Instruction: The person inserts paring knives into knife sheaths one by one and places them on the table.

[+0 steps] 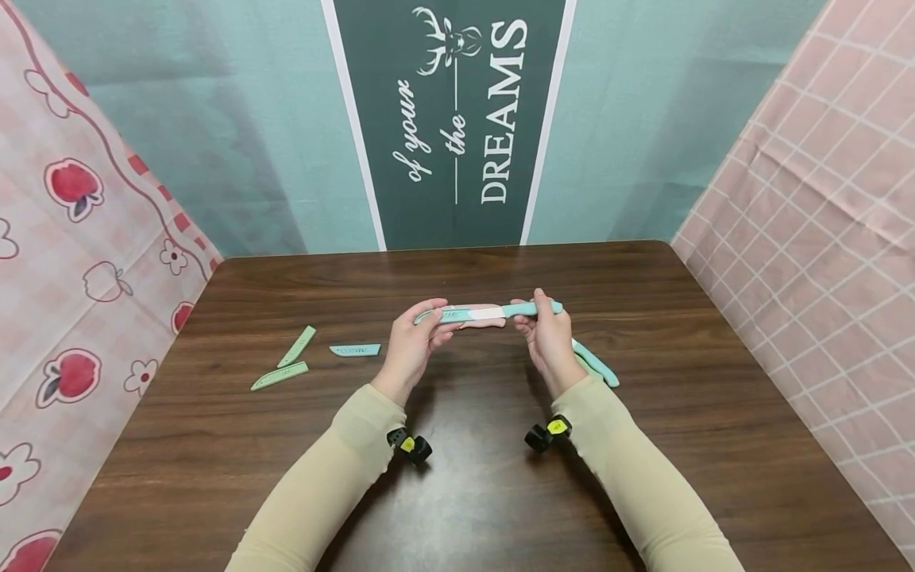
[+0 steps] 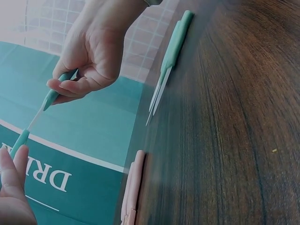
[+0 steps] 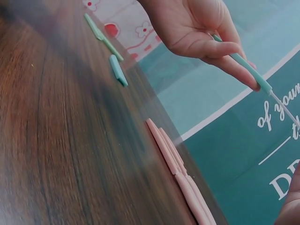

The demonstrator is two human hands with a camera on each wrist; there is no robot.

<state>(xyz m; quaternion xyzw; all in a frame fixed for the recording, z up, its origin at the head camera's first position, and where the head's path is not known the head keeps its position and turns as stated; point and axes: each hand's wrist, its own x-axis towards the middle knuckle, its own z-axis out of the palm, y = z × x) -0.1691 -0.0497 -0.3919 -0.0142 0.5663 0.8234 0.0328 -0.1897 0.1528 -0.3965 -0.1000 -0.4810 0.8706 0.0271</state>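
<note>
Raised above the table, a turquoise-handled knife (image 1: 530,308) has its white blade (image 1: 488,313) partly inside a turquoise blade cover (image 3: 251,70). My left hand (image 1: 409,343) pinches the cover between thumb and fingers. The knife's handle is gripped by my right hand (image 2: 96,58), thumb on top in the head view. Just behind and below, two pink knives (image 3: 174,157) in pink covers lie side by side on the table, partly hidden in the head view. Close to my right wrist lie bare-bladed turquoise and green knives (image 2: 172,49), partly covered by that arm in the head view.
On the left of the brown wooden table (image 1: 472,492) lie two light green blade covers (image 1: 295,347), end to end at an angle, and a turquoise blade cover (image 1: 355,349). Fabric hangs along the back (image 1: 272,143) and both sides.
</note>
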